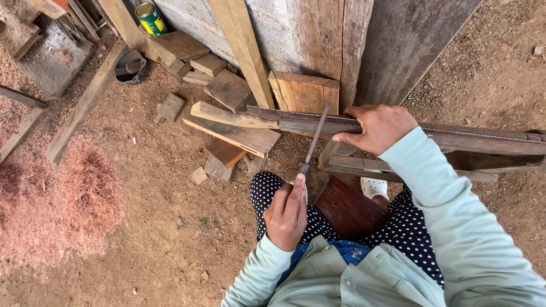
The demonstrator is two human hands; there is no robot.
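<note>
A long saw blade (483, 135) lies teeth-up along a dark wooden bar, its pale wooden handle (227, 116) pointing left. My right hand (380, 128) rests on top of the bar and blade, fingers pressing down. My left hand (287, 211) grips the handle of a thin metal file (316, 139), which slants up and away so that its tip crosses the saw teeth just left of my right hand. I am seated, with a dark reddish board (348, 209) between my knees.
Offcuts and planks (230, 88) are piled against the wooden wall (307, 34). A green tin (151, 18) and a small dark bucket (129, 67) stand at the back left. Reddish sawdust (62, 199) covers the dirt floor at left. A white shoe (374, 187) shows under the bar.
</note>
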